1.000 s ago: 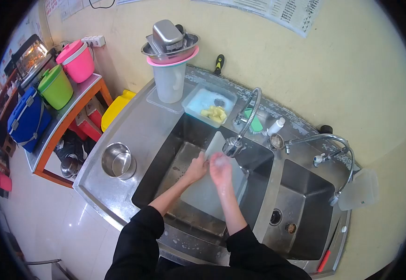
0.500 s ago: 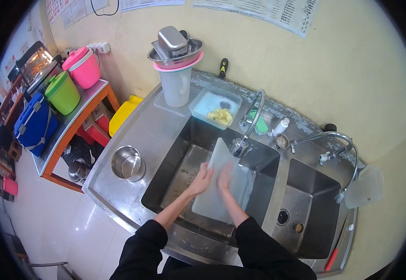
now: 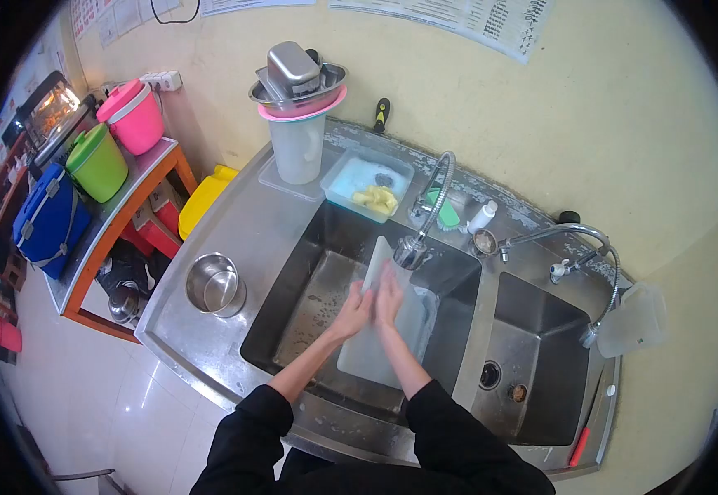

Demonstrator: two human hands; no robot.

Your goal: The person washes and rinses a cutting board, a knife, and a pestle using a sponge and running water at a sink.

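Note:
A white board [image 3: 362,357] stands tilted inside the large sink basin [image 3: 301,289], below the faucet head [image 3: 409,252]. At its left edge is my left hand [image 3: 354,312], with fingers closed round that edge. My right hand [image 3: 388,299] lies against the face of the board close beside the left one, its fingers stretched upward. A clear, wet-looking patch shows on the basin floor right of the board.
Behind the basin stands a tub of suds [image 3: 359,177] with a yellow cloth [image 3: 375,199]. A steel pot [image 3: 214,285] sits on the left counter. Stacked steel pans [image 3: 294,70] top a tall container [image 3: 298,148]. On the right are a smaller sink [image 3: 532,355] and red-handled knife [image 3: 579,446].
Since one second ago, my right hand has gone from under the faucet head onto the board's face. From half a second ago, it has moved up and nearer my left hand. The view has shifted slightly.

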